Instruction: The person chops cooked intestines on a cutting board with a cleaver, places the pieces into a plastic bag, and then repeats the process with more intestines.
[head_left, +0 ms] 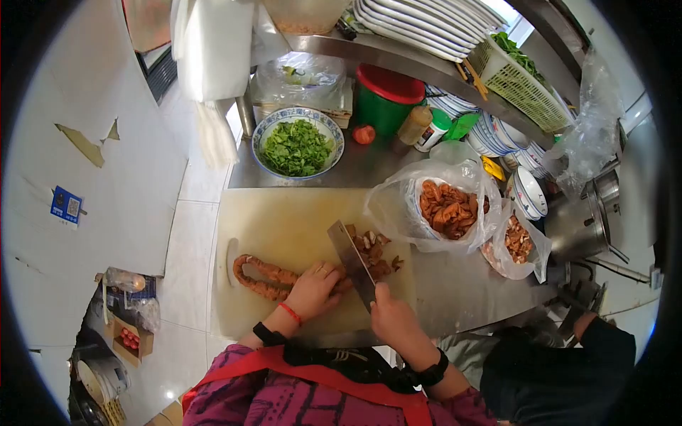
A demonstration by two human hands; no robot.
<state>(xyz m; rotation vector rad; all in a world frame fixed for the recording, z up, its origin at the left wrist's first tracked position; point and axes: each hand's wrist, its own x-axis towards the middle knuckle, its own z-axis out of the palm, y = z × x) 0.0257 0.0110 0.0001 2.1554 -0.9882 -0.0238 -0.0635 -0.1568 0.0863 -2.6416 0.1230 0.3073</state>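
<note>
On the pale cutting board lies a brown, wrinkled length of what looks like braised intestine, looped at its left end. My left hand presses down on its right part, fingers bent over it. My right hand is closed round the handle of a cleaver. The blade stands just right of my left fingers, across the intestine's end. Cut brown pieces lie in a small heap to the right of the blade. The underside of my left fingers is hidden.
Beyond the board stands a bowl of chopped greens. To the right are a bag-lined bowl of brown pieces, a second bag of pieces and a metal pot. Another person is close at my right.
</note>
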